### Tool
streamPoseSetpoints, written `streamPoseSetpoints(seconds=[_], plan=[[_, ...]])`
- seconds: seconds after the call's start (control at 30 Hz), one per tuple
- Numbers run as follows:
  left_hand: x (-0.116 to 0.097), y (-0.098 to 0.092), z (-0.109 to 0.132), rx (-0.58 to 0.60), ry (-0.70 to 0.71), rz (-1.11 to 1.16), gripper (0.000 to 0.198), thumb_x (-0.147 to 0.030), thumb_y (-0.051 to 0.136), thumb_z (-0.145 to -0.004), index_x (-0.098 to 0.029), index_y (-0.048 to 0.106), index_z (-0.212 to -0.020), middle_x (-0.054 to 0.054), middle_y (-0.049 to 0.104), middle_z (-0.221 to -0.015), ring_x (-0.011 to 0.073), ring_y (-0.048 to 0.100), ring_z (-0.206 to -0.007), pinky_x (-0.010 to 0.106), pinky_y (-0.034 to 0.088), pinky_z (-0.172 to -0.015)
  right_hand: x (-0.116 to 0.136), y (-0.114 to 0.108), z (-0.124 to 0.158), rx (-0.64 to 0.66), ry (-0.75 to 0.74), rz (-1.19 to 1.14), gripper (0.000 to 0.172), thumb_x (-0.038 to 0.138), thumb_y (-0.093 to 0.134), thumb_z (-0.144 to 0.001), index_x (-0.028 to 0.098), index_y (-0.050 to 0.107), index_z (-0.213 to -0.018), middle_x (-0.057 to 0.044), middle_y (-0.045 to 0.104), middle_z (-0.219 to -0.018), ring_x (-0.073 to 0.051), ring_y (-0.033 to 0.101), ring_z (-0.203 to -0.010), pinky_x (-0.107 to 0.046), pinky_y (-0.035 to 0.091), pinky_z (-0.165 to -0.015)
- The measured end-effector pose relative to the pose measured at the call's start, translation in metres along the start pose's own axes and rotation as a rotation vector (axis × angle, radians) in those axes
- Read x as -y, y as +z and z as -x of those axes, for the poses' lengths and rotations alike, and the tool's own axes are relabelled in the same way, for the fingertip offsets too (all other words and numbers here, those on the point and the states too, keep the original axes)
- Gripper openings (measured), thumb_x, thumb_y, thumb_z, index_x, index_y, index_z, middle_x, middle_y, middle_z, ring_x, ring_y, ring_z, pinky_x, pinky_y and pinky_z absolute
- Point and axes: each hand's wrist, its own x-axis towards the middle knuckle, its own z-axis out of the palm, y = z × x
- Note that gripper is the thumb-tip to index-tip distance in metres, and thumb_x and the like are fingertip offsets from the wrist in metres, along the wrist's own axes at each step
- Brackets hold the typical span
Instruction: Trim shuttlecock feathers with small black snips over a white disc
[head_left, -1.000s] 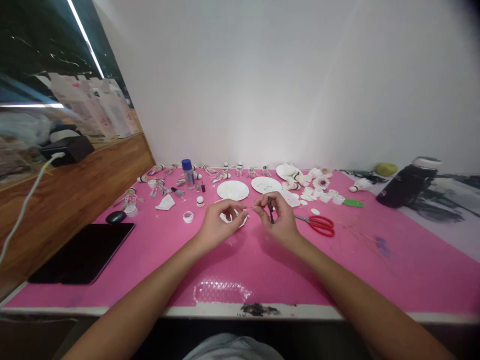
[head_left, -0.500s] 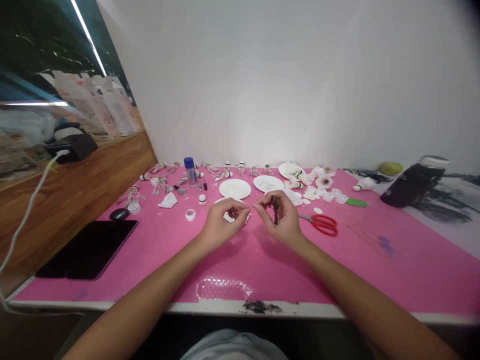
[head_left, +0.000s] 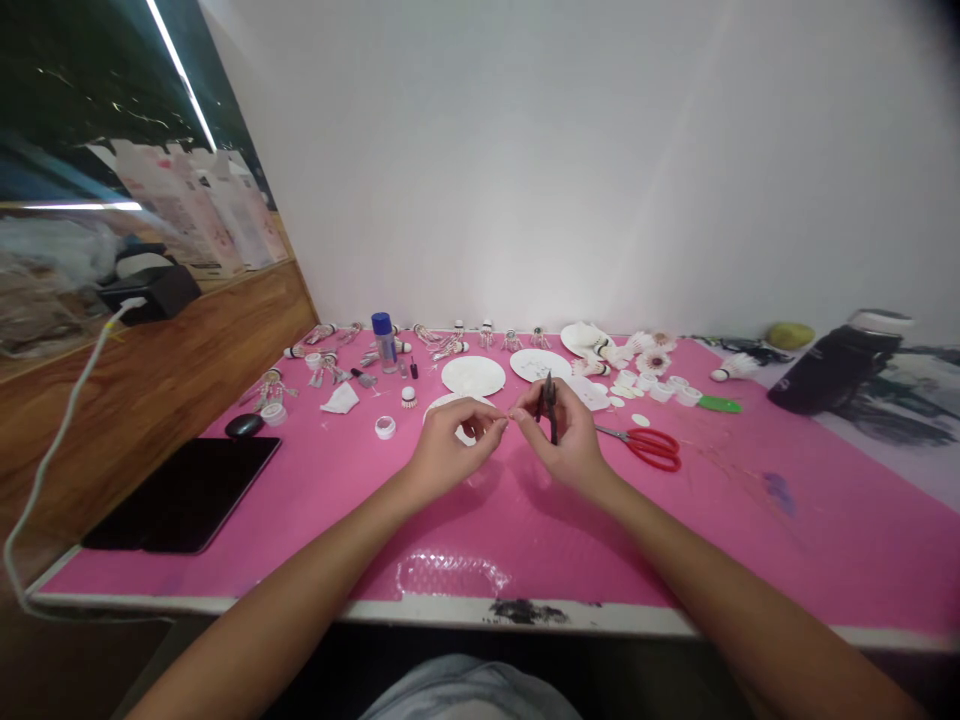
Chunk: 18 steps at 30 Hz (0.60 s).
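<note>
Pliers [head_left: 552,402], dark and slim, sit in the curled right hand [head_left: 574,440], tips pointing up, above the pink table [head_left: 540,540]. That hand wraps loosely around them, thumb and forefinger pinched forward. The left hand [head_left: 452,445] is pinched together nearby; whether it grips anything is too small to tell. The pliers look stiff, fairly light and sturdy, probably best held by the handles.
</note>
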Motion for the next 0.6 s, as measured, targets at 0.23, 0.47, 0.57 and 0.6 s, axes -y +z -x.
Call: streamPoseSetpoints(seconds=[0.23,0.47,0.57,0.6], plan=[[0.002,0.000,-0.001,-0.011,-0.032,0.023,0.021,-0.037,0.067,-0.096,-0.020,0.079,-0.093,0.006,0.076,-0.083,0.0165,0.065,-0.073,0.030,0.051,-0.070,-0.001,-0.002,-0.002,0.008,0.040,0.000,0.016,0.034,0.068,-0.096,0.024,0.056,-0.101,-0.002,0.060,-0.090,-0.018,0.059,-0.082,-0.032,0.049,-0.077],[0.004,-0.005,-0.004,-0.150,-0.111,0.108,0.025,-0.043,0.070,-0.093,-0.019,0.077,-0.094,0.005,0.074,-0.084,0.0158,0.063,-0.072,0.028,0.051,-0.068,-0.008,-0.006,-0.006,0.066,0.153,0.083,0.022,0.036,0.070,-0.091,0.022,0.068,-0.107,-0.004,0.070,-0.088,-0.020,0.065,-0.080,-0.030,0.052,-0.069],[0.006,-0.004,-0.005,-0.206,-0.143,0.162,0.026,-0.045,0.072,-0.092,-0.019,0.076,-0.096,0.004,0.072,-0.082,0.0146,0.063,-0.070,0.027,0.051,-0.067,-0.015,-0.005,-0.004,0.114,0.129,0.161,0.025,0.034,0.071,-0.090,0.022,0.075,-0.110,-0.005,0.075,-0.093,-0.023,0.069,-0.082,-0.033,0.054,-0.072],[0.007,-0.004,-0.006,-0.222,-0.145,0.173,0.027,-0.045,0.072,-0.092,-0.019,0.076,-0.096,0.004,0.072,-0.082,0.0144,0.063,-0.070,0.027,0.051,-0.067,-0.017,-0.005,-0.003,0.131,0.127,0.170,0.027,0.034,0.071,-0.089,0.023,0.077,-0.113,-0.005,0.077,-0.096,-0.024,0.070,-0.084,-0.035,0.056,-0.074]])
